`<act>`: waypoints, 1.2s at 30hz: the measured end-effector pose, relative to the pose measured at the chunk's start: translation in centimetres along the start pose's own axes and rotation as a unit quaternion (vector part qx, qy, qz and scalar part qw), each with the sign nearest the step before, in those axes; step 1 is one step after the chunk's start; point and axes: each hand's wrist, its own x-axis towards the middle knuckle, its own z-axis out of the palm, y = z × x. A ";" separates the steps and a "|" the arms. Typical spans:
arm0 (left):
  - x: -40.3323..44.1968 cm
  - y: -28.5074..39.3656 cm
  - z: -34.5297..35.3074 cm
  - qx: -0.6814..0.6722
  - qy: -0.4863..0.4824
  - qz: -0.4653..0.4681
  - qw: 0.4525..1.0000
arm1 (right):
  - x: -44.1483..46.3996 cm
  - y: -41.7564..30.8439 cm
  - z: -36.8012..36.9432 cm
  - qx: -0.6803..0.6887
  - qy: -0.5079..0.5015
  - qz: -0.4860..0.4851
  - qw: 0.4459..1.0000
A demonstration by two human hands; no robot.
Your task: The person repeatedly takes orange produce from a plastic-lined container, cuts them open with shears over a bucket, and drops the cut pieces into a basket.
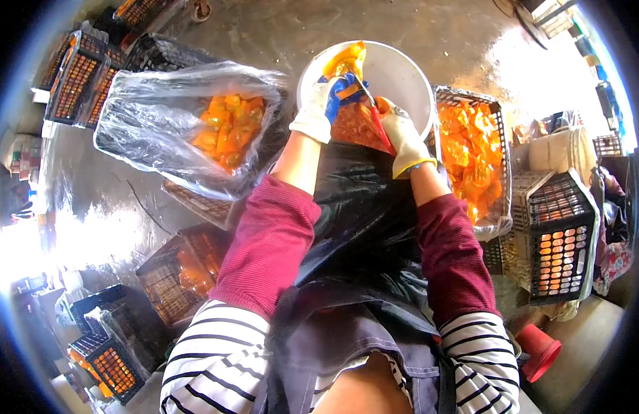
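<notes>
My left hand (324, 109), in a white and blue glove, is closed round a glossy orange packet (348, 59) above the far side of a white bucket (419, 79). Red-handled scissors (382, 131) are in my right hand (401, 134), which wears a pale glove with a yellow cuff. Their metal blades reach up to the packet by my left fingers; whether they touch it I cannot tell. Wet reddish-orange pieces (354, 129) lie in the bucket below my hands. Black plastic sheeting (364, 186) covers my lap up to the bucket.
On the left, a crate lined with clear plastic (147, 124) holds plump orange packets (230, 127). A crate on the right is full of flattened, shiny orange packets (471, 159). More black crates (561, 238) stand at both sides, and a red container (538, 352) is low right.
</notes>
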 end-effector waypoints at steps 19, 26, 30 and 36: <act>-3.2 3.7 2.3 -0.090 0.031 -0.140 0.986 | 0.6 0.5 -0.1 -0.104 0.006 -0.018 0.994; -2.2 2.6 2.1 -0.086 -0.046 -0.056 0.994 | -0.2 -0.8 -1.2 -0.058 -0.021 -0.001 0.998; -1.9 2.8 2.2 -0.018 -0.055 -0.009 0.998 | 0.4 0.3 -1.7 -0.186 0.024 -0.063 0.980; 1.9 -2.8 -1.5 0.315 -0.082 0.068 0.943 | 2.4 2.7 -1.2 -0.079 0.017 -0.062 0.995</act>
